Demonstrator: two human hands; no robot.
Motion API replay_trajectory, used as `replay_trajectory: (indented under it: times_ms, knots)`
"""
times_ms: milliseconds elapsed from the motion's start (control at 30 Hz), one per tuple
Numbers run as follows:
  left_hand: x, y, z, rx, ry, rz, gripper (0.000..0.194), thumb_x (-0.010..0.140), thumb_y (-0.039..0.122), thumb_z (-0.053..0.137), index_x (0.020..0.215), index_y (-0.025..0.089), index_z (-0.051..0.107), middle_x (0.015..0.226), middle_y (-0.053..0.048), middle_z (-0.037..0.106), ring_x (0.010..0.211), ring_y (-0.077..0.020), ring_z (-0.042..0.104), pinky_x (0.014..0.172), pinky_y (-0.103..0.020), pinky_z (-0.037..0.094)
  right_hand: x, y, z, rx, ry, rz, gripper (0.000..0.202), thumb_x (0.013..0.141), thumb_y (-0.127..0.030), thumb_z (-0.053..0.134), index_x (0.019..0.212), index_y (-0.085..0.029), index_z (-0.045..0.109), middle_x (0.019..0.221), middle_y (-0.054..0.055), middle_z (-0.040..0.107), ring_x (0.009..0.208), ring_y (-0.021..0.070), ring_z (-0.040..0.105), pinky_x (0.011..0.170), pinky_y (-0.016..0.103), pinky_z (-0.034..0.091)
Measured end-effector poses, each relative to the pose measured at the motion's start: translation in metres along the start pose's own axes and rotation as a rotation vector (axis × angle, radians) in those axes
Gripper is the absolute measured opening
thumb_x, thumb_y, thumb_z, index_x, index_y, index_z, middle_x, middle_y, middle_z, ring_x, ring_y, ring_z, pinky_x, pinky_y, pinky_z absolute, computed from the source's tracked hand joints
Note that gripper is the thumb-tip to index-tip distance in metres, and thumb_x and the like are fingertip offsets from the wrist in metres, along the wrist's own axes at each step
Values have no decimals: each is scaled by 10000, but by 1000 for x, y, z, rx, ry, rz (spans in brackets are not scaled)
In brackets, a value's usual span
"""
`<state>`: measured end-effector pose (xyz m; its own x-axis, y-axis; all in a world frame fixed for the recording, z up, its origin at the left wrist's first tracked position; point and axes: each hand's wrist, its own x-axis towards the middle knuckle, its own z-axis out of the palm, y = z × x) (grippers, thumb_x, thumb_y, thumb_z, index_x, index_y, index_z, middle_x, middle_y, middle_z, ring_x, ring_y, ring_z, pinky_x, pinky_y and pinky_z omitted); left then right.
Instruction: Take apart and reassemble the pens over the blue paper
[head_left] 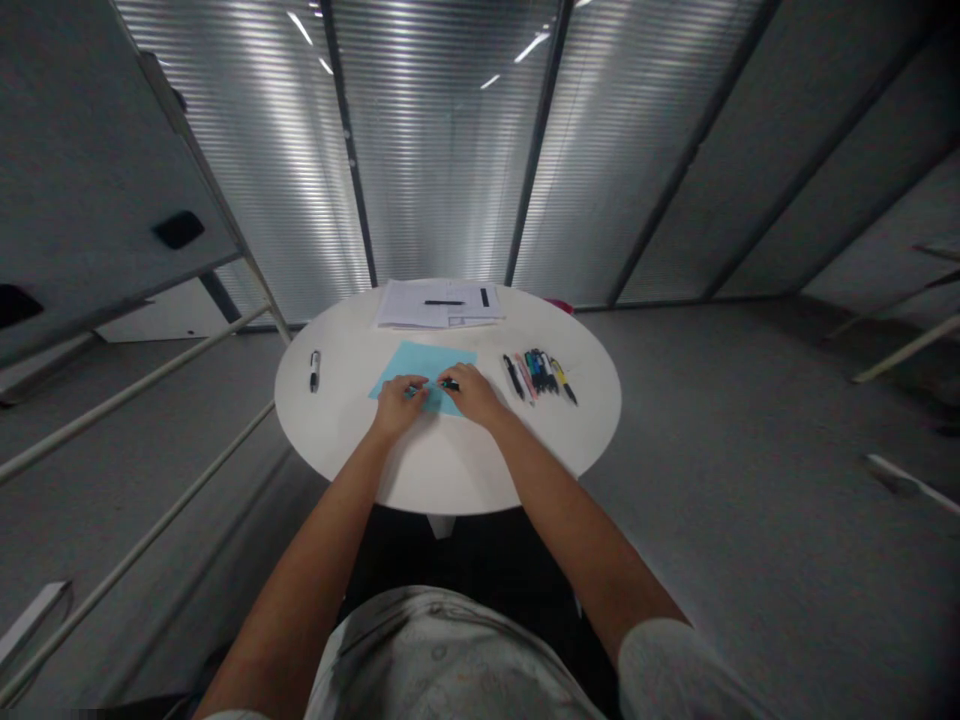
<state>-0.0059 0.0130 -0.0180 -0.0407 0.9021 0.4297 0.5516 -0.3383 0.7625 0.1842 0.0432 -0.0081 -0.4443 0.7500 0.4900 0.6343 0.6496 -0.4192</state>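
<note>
Both hands are over a sheet of light blue paper on the round white table. My left hand is closed, its fingertips pinched on a small dark and teal piece that looks like part of a pen. Just to the right, my right hand grips a short dark pen that points toward the left hand. Fingers cover most of both pieces. The two sets of fingertips are close together, with a narrow gap between them.
Several pens and markers lie side by side to the right. A single black-and-white pen is at the far left. Behind the blue sheet sits a stack of printed paper with a black pen on it. A whiteboard frame stands left.
</note>
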Motion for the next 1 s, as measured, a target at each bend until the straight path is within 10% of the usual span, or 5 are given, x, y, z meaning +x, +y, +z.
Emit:
replay_trajectory:
  times_ms: [167, 467, 1000]
  knots:
    - [-2, 7, -2, -117, -90, 13, 205, 769, 331, 635, 881, 191, 734, 864, -76, 732, 791, -204, 638, 822, -361, 487, 2, -8, 4, 139, 12, -48, 133, 861, -178, 610, 985, -217, 639, 951, 33, 656, 948, 178, 552, 854, 301, 429]
    - [-2, 14, -4, -499, 91, -192, 176, 752, 356, 656, 827, 197, 650, 863, -66, 730, 761, -170, 625, 770, -344, 473, -6, -24, -18, -97, -59, 326, 345, 918, -501, 499, 1176, -281, 560, 804, -2, 683, 768, 190, 637, 703, 275, 416]
    - [-3, 18, -8, -638, 67, -258, 213, 682, 337, 710, 814, 178, 655, 845, -73, 725, 719, -156, 630, 761, -345, 501, -5, -23, -14, 103, -97, 40, 342, 988, -414, 409, 1209, -288, 638, 1131, 20, 681, 1048, 157, 608, 912, 288, 444]
